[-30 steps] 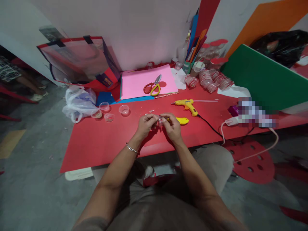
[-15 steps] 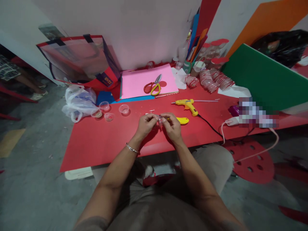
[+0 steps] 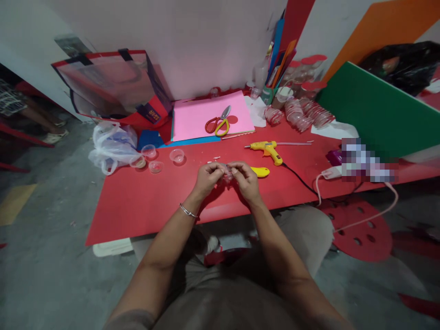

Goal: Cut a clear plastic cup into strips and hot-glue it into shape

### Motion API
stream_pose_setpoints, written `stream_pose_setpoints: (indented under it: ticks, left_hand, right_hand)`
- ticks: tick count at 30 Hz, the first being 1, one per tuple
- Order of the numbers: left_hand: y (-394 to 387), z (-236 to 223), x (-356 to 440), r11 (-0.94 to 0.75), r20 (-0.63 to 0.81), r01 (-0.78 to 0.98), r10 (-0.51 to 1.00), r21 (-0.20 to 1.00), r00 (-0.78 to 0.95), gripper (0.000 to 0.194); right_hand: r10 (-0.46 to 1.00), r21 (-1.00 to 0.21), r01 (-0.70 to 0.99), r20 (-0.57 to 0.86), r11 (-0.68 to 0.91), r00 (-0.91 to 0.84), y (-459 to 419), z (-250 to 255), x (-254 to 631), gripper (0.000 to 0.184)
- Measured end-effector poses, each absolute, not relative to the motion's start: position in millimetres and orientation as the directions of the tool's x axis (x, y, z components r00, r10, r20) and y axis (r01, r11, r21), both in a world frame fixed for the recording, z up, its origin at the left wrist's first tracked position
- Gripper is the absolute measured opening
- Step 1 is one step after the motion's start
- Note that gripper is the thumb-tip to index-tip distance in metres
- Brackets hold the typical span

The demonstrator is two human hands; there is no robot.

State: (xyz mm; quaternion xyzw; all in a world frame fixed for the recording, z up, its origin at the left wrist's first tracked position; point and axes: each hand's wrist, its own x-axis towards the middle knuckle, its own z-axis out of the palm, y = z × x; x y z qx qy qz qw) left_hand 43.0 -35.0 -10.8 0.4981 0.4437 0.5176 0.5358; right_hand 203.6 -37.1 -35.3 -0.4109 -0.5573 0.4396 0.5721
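My left hand (image 3: 207, 178) and my right hand (image 3: 246, 179) meet over the red table (image 3: 137, 197). Between them is a small clear plastic piece (image 3: 227, 173), its shape partly hidden by my fingers. Both hands pinch it between thumb and fingers, one from each side. Just past my right hand lies a yellow-handled cutter (image 3: 261, 172), partly covered by that hand. A yellow glue gun (image 3: 266, 149) with a glue stick in its back rests farther off. Left of my hands stand small clear plastic cups (image 3: 177, 156).
Red-and-yellow-handled scissors (image 3: 220, 123) lie on pink paper (image 3: 192, 119). A white plastic bag (image 3: 113, 144) and a large tote bag (image 3: 110, 82) stand at left. Stacked clear lids (image 3: 299, 113), a pen holder (image 3: 267, 95) and a green board (image 3: 374, 114) fill the right back. The glue gun's black cord (image 3: 299, 176) trails right.
The clear plastic piece has turned slightly between my fingers. Both hands stay in nearly the same place, and the things on the table have not moved.
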Motion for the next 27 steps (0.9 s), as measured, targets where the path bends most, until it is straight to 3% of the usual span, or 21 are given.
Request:
stream_pose_setpoints:
  ticks: [8, 17, 27]
  left_hand:
    - [-34.7, -8.4, 42.6, -0.015, 0.025, -0.184, 0.998, 0.983, 0.05, 0.019]
    - [-34.4, -6.7, 42.3, 0.035, -0.02, -0.231, 0.998, 0.972, 0.066, 0.032]
    - [-33.4, -10.3, 41.0, -0.004, 0.016, -0.201, 0.998, 0.98, 0.057, 0.025]
  right_hand:
    - [0.953, -0.959, -0.03, 0.284, 0.283, -0.101, -40.4, -32.2, 203.8, 0.03]
    - [0.945, -0.95, -0.016, 0.313, 0.313, -0.092, -38.9, -37.6, 203.9, 0.027]
    - [0.929, -0.932, 0.045, 0.354, 0.36, -0.112, -37.2, -35.1, 204.5, 0.028]
